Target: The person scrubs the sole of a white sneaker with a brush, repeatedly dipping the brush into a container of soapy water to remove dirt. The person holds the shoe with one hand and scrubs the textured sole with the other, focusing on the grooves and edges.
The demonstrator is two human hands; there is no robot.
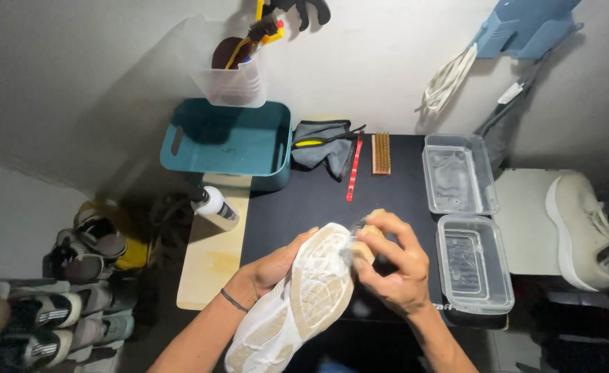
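Two clear plastic tubs (458, 173) (474, 264) at right; two brushes (381, 153) (362, 242); one teal bin (228, 141) upper left; two white shoes (304, 300) (584, 231).

A teal bin (232, 141), two clear tubs (456, 173), a wooden brush (381, 153).

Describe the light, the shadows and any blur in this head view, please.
Head view: light falls from above onto the white wall and the shoe; the left corner and lower edges sink into shadow; the right hand with its brush is slightly motion-blurred; wide-lens distortion bends the edges; the clear tubs show soft glare.
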